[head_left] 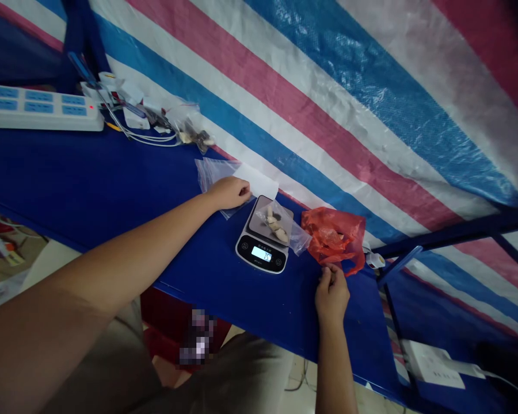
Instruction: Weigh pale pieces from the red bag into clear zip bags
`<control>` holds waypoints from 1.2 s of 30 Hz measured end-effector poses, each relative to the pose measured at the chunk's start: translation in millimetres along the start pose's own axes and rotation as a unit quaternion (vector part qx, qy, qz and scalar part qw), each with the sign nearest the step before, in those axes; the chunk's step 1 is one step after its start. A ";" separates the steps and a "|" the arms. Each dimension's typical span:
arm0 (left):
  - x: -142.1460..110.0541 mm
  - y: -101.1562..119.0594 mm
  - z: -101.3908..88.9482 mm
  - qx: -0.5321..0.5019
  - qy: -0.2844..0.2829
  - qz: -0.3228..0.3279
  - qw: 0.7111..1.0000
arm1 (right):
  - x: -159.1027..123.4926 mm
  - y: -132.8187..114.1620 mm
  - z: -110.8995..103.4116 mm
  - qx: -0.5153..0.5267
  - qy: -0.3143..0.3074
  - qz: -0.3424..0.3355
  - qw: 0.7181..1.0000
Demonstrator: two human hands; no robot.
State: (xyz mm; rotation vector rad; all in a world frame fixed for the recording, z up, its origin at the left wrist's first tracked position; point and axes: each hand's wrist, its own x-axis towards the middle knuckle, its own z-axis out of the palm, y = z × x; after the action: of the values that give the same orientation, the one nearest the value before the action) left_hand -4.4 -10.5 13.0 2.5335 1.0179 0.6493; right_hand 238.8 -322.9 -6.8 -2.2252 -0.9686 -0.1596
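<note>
My left hand (229, 192) rests loosely curled on a stack of clear zip bags (211, 171), beside a white sheet (257, 181); nothing shows in its fingers. Right of it stands a small digital kitchen scale (247, 237) with a lit display, whose digits are too blurred to read surely. On its plate lies a clear bag (301, 237) with pale, dried-looking pieces (276, 224) on or in it. My right hand (333, 296) has its fingertips pinched together at the lower edge of a crumpled red plastic bag (328, 227). Whatever they hold, if anything, is hidden.
A white power strip (41, 109) lies at the far left of the blue table (90, 172). Near it are cables (149, 138), a screwdriver (86, 72) and a filled clear bag (192, 129). Striped sheeting (328, 109) rises behind. A white socket box (434, 362) sits lower right.
</note>
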 end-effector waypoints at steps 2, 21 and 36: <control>0.3 0.5 -0.4 0.004 -0.002 -0.007 1.000 | -0.7 0.9 0.8 0.029 0.000 0.003 1.000; 2.9 -0.1 2.2 -0.036 0.009 -0.022 0.999 | -8.4 -7.8 12.0 0.318 -0.039 0.090 0.943; 4.4 -3.1 4.9 -0.029 0.010 -0.014 0.999 | 5.5 -45.3 2.4 0.332 -0.086 0.116 0.932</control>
State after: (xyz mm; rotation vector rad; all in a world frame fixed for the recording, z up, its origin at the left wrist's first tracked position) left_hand -0.8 -5.8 8.7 2.4626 1.0257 0.6880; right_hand 211.4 -296.2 18.3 -1.7110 -0.6975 0.4210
